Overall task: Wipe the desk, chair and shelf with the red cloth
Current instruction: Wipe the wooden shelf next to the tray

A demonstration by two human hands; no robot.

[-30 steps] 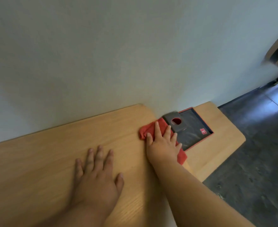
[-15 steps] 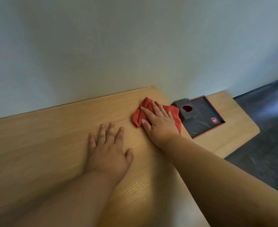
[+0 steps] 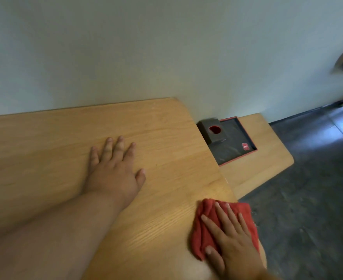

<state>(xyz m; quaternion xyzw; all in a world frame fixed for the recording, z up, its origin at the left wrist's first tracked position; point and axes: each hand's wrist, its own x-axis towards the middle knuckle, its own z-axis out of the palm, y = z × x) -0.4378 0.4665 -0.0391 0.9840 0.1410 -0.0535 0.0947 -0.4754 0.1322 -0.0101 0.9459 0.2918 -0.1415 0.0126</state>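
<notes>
Head view, looking down: a pale wall (image 3: 166, 47) fills the upper half, and the wooden desk (image 3: 45, 142) runs along its foot, the long axis going left to right with the grain. Its right end curves round toward the near edge. Beyond that end and lower down sits a second wooden surface (image 3: 267, 168), also against the wall, above a dark floor (image 3: 318, 199).

On this lower surface lies a shallow dark tray (image 3: 233, 142) with a red rim, its long axis running from the wall out toward the floor side; a small red label shows in its near right corner. At the wall end of the tray stands a small dark box (image 3: 212, 131) with a round red opening in its top.

Flat on the desk top rests the left hand (image 3: 114, 170), palm down, fingers straight, spread and pointing toward the wall.

At the desk's right edge, near the camera, lies the red cloth (image 3: 207, 225), bunched, with its right part overhanging the edge. The right hand (image 3: 231, 241) presses on it with straight, slightly spread fingers pointing up and left toward the wall, thumb on the cloth's near left corner.
</notes>
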